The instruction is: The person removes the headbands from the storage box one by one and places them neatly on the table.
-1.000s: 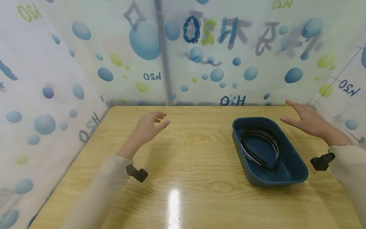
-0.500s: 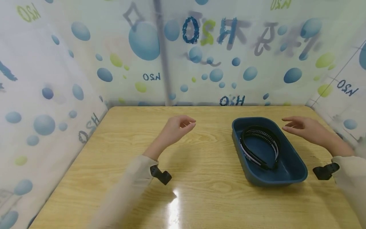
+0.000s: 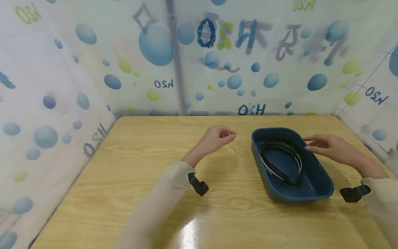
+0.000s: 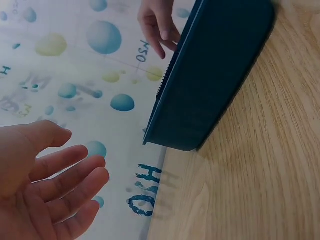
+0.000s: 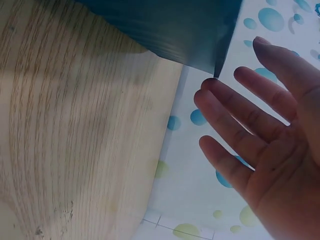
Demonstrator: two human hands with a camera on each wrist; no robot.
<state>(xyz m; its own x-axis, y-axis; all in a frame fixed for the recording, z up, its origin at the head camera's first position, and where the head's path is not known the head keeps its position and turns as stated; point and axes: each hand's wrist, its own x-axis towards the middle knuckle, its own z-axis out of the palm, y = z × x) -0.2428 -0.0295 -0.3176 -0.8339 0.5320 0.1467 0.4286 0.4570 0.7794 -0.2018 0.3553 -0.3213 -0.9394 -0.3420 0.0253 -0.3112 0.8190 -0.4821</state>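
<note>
A dark blue plastic basin (image 3: 314,185) stands on the right half of the table. Several headbands (image 3: 283,140), black and pale with toothed inner edges, lie together inside it. My left hand (image 3: 214,140) hovers left of the basin, apart from it, its fingers loosely bent and holding nothing; the left wrist view shows its palm facing the basin. My right hand (image 3: 332,148) is at the basin's right rim, fingers relaxed and pointing left, thumb and fingertips near the edge. Whether those fingertips touch the rim I cannot tell. Neither hand holds anything.
The wooden table (image 3: 140,173) extends left and in front of the basin. A bubble-patterned sheet (image 3: 217,76) closes off the back and both sides. Each wrist wears a black camera (image 3: 199,185).
My left hand has moved right across the table towards the basin. My right hand has come down and slightly left to the basin's right rim. The basin has stayed in place.
</note>
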